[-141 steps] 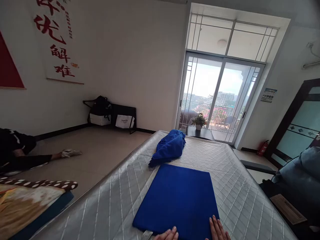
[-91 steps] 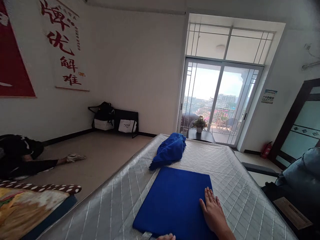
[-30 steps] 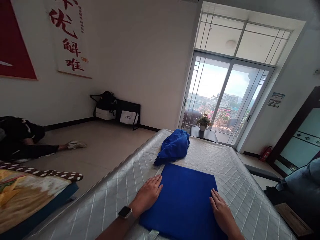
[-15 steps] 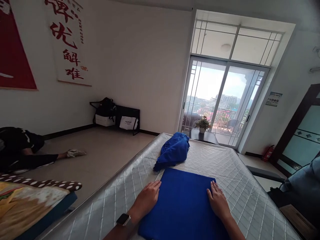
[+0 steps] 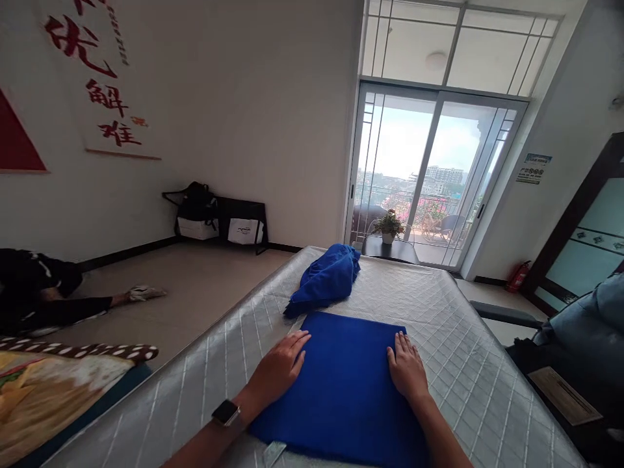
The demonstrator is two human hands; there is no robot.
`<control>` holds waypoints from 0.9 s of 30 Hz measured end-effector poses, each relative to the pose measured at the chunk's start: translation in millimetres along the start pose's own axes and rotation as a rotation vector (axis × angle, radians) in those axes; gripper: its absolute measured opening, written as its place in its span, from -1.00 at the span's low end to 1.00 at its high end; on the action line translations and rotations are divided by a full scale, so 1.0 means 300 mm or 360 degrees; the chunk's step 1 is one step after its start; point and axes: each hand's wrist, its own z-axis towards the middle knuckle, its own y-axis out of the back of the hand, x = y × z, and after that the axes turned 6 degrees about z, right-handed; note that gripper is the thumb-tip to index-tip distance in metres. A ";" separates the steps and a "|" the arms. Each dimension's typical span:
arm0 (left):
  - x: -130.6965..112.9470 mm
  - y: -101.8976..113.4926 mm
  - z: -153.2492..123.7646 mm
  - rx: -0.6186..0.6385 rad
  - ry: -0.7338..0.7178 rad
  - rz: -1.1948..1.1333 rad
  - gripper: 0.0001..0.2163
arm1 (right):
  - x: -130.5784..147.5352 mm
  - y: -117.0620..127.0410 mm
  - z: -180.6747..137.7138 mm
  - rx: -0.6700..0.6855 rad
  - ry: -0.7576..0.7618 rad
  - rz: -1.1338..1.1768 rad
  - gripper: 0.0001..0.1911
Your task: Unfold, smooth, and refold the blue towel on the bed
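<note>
We see a person's bare left hand (image 5: 281,361) and bare right hand (image 5: 407,367), both with slim, tapering fingers. The slender left forearm (image 5: 202,448) and slender right forearm (image 5: 441,432) are bare as far as we can see them. On the left wrist we find a smartwatch (image 5: 226,412) with a glossy, black, nearly square face, rounded corners and a silver-coloured rim. We see too little of its narrow band to tell the material.

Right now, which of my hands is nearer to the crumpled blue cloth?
Left. Your left hand is close in front of the crumpled blue cloth; your right hand is farther off, in front and to the right.
</note>
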 end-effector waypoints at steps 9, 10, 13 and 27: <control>-0.502 -0.130 0.143 0.0237 -0.0741 -0.0156 -0.46 | -0.008 0.004 -0.009 0.0015 0.0082 -0.0075 -0.38; -0.546 -0.155 0.174 0.0242 -0.0712 -0.0172 -0.44 | -0.012 0.004 -0.012 0.0031 0.0103 -0.0098 -0.38; -0.618 -0.224 0.248 0.0288 -0.0578 -0.0190 -0.41 | -0.015 0.007 -0.016 0.0054 0.0105 -0.0116 -0.36; -0.039 -0.181 0.192 0.0379 0.0140 0.0156 -0.23 | 0.003 0.004 -0.009 0.0004 -0.0011 0.0011 -0.34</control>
